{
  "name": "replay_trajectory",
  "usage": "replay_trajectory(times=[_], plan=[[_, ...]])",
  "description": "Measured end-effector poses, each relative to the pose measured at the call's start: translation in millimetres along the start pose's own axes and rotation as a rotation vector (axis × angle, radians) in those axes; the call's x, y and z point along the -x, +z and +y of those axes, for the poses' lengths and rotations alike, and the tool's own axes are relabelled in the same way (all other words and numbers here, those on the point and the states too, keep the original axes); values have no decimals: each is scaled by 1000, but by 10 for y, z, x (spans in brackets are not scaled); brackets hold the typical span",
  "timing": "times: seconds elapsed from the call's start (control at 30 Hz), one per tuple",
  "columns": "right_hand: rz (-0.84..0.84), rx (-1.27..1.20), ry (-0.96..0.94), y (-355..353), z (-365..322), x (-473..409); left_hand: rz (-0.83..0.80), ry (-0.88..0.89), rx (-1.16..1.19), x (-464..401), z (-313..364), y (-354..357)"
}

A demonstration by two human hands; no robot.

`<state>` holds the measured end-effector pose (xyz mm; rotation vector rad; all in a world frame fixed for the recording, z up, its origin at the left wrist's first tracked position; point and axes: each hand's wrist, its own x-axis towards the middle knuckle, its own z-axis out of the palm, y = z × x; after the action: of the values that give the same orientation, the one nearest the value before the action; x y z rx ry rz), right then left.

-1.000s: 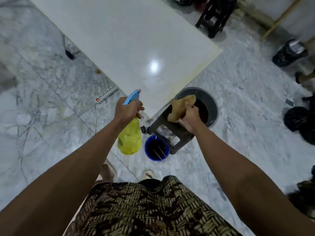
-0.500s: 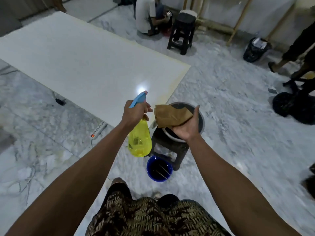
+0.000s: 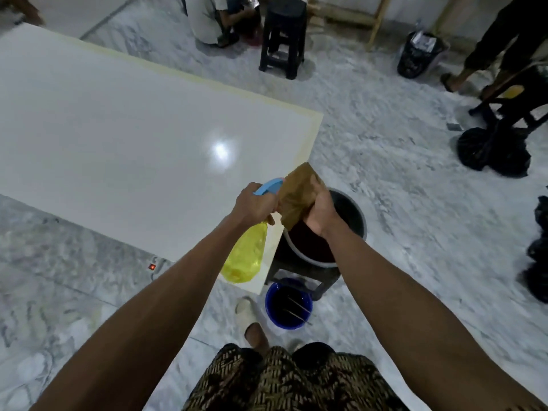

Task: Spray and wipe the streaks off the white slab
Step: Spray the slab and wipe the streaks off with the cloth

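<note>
A large glossy white slab (image 3: 118, 143) lies raised above the marble floor, filling the left half of the view, with a lamp glare near its near-right corner. My left hand (image 3: 255, 204) grips a yellow spray bottle (image 3: 244, 256) with a blue trigger head, held over the slab's near corner. My right hand (image 3: 321, 213) holds a brown cloth (image 3: 298, 194) upright, right beside the bottle's nozzle. Both hands hover above the slab's edge, not touching it.
A grey bucket (image 3: 354, 215) sits on a dark stool just right of the slab corner, a blue bucket (image 3: 289, 305) below it on the floor. A power strip (image 3: 154, 266) lies by the slab. Farther off are a black stool (image 3: 281, 37), a crouching person (image 3: 213, 19), black bags (image 3: 492, 152) and someone's legs.
The view has tilted up, showing more of the room. My right hand has brought the brown cloth left and upward until it is next to the spray bottle's nozzle.
</note>
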<state>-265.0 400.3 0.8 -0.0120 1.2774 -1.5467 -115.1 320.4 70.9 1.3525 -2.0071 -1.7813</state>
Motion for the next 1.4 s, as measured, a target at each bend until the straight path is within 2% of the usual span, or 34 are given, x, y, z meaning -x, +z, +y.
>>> replay_trajectory(times=[0.1, 0.3, 0.4, 0.53, 0.7, 0.83, 0.93, 1.03, 1.1, 1.2, 1.27, 1.33, 1.4], plan=[[39, -30, -39, 28, -169, -127, -22, -41, -30, -179, 102, -42], [-28, -100, -44, 33, -561, -287, -42, -94, -29, -495, 368, -5], [2, -129, -29, 35, -706, -402, -39, -117, -25, -661, 417, 57], [14, -124, -39, -23, -911, -634, 12, -146, -28, -924, 457, 163], [-5, -78, 43, -202, -1128, -990, 57, -174, 9, -1279, 623, 384], [4, 38, 139, -520, -1266, -1359, 195, -178, 33, -1667, 735, 640], [-7, 202, 223, -870, -1422, -1734, 230, -207, 95, -1830, 954, 854], [-1, 423, 195, -1023, -1674, -2192, 279, -236, 214, -2009, 1084, 981], [40, 697, 34, -943, -1934, -2453, 304, -247, 252, -2119, 1099, 1041], [38, 1037, -387, -760, -2253, -2932, 325, -242, 275, -2311, 1087, 1056], [94, 1306, -643, -676, -2339, -3335, 338, -236, 259, -2476, 1050, 1029], [-14, 1572, -746, -646, -2251, -3796, 359, -230, 223, -2653, 981, 1021], [-291, 1849, -636, -694, -2017, -4106, 374, -217, 190, -2782, 909, 1027]])
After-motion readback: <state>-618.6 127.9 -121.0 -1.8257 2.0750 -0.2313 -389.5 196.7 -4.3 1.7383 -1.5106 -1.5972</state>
